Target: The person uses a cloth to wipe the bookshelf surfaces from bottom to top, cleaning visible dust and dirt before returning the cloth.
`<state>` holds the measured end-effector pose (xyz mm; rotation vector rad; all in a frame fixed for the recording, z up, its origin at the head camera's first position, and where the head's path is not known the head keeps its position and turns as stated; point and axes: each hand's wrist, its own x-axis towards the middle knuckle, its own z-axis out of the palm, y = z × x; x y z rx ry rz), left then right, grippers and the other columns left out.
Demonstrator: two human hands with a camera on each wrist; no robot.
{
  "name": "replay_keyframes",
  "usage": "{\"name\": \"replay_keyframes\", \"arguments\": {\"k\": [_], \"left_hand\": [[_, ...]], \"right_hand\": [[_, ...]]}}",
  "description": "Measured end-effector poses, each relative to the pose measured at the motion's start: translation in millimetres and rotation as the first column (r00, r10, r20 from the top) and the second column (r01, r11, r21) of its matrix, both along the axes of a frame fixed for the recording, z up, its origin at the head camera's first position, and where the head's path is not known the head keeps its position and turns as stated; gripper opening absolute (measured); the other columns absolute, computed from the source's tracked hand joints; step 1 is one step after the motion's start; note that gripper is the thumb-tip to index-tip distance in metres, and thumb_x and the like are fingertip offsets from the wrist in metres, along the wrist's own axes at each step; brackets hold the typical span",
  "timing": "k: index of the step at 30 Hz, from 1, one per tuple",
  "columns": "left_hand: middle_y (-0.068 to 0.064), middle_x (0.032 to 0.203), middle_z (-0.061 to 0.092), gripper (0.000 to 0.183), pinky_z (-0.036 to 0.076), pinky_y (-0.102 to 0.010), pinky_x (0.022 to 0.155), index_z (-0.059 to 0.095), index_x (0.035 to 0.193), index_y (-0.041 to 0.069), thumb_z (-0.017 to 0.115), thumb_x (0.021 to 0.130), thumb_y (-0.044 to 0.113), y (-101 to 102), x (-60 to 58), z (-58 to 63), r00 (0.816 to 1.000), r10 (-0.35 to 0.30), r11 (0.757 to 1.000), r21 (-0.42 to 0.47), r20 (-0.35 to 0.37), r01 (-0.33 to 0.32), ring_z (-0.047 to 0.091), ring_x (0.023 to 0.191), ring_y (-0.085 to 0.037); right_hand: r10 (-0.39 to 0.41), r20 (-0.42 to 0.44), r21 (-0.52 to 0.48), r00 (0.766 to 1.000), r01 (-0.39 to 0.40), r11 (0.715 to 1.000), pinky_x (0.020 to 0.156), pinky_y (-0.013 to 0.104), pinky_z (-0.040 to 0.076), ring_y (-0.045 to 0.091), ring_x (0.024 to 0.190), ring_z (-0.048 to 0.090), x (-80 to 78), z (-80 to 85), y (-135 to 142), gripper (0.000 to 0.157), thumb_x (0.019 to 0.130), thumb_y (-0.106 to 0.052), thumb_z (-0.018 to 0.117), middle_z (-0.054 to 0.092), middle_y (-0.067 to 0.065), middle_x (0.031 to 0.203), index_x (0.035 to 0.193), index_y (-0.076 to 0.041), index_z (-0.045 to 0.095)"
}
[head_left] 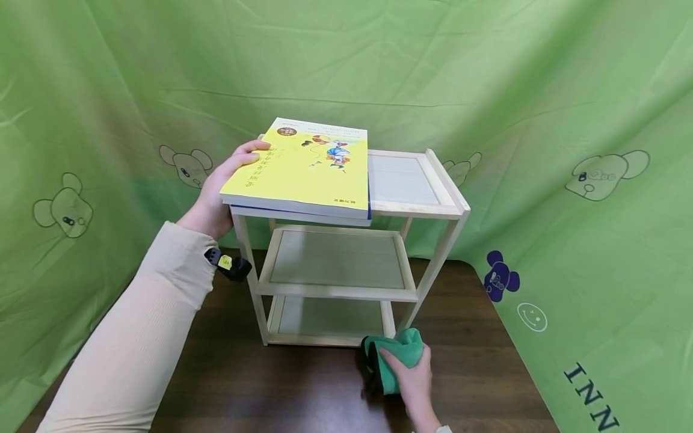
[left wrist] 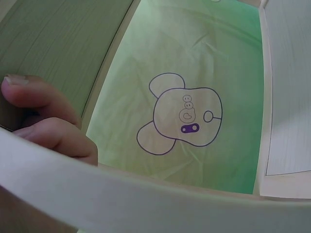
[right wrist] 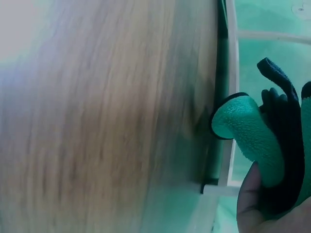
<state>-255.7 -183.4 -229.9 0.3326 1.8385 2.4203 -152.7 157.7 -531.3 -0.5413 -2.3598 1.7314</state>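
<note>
A white three-tier shelf rack (head_left: 444,252) stands on a dark wood-grain surface. On the left part of its top lie a yellow-covered book (head_left: 303,174) and another book with a blue edge (head_left: 370,207) under it. My left hand (head_left: 222,183) grips the rack's upper left side, with digits on the yellow cover's left edge; in the left wrist view, curled fingers (left wrist: 53,116) show beneath the top shelf. My right hand (head_left: 415,382) holds a bunched green cloth with black edging (head_left: 392,355) low by the rack's front right leg, thumb pressed over it.
The middle shelf (head_left: 335,258) and the bottom shelf (head_left: 330,316) have grey panels in pale frames. A green curtain (head_left: 346,60) with printed bear faces hangs close behind and on both sides. The wood-grain surface (head_left: 243,385) spreads in front of the rack.
</note>
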Motion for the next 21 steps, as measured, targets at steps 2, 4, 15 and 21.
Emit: {"name": "replay_keyframes", "arguments": {"k": [2, 4, 15, 21], "left_hand": [[0.002, 0.156, 0.029, 0.024, 0.047, -0.015, 0.074, 0.055, 0.124, 0.030, 0.041, 0.104, 0.029, 0, 0.2, 0.2, 1.000, -0.001, 1.000, 0.004, 0.007, 0.001, 0.061, 0.088, -0.004], [0.002, 0.157, 0.028, 0.024, 0.046, -0.015, 0.074, 0.055, 0.123, 0.030, 0.041, 0.104, 0.029, 0, 0.1, 0.0, 1.000, -0.001, 1.000, 0.005, 0.008, 0.001, 0.061, 0.089, -0.004], [0.002, 0.158, 0.027, 0.024, 0.046, -0.015, 0.075, 0.054, 0.124, 0.031, 0.040, 0.104, 0.029, 1, 0.2, -0.5, 1.000, 0.000, 1.000, -0.001, 0.009, 0.000, 0.061, 0.090, -0.004], [0.002, 0.160, 0.024, 0.024, 0.046, -0.015, 0.075, 0.054, 0.124, 0.030, 0.040, 0.104, 0.029, 0, 0.4, 0.1, 1.000, -0.005, 1.000, 0.006, 0.004, 0.005, 0.060, 0.091, -0.004]], "right_hand": [[0.014, -0.013, -0.033, 1.000, -0.015, 0.999, 0.069, 0.027, 0.052, 0.012, 0.091, 0.057, 1.0, 1.2, -4, 0.081, 0.077, -0.028, 0.085, 0.060, 0.019, 0.119, 0.139, -0.006, 0.039], [0.037, -0.031, -0.064, 0.999, -0.039, 0.997, 0.070, 0.027, 0.053, 0.012, 0.091, 0.057, 1.7, 2.7, -9, 0.080, 0.077, -0.025, 0.086, 0.060, 0.018, 0.120, 0.139, -0.006, 0.039], [0.185, -0.119, -0.145, 0.975, -0.202, 0.969, 0.079, 0.025, 0.053, 0.012, 0.098, 0.057, 2.2, 12.1, -40, 0.084, 0.075, -0.012, 0.085, 0.057, 0.018, 0.122, 0.142, -0.003, 0.036], [0.251, -0.163, -0.195, 0.954, -0.280, 0.940, 0.080, 0.026, 0.054, 0.013, 0.101, 0.057, 0.1, 22.0, -53, 0.087, 0.075, -0.010, 0.085, 0.055, 0.019, 0.126, 0.144, -0.004, 0.032]]}}
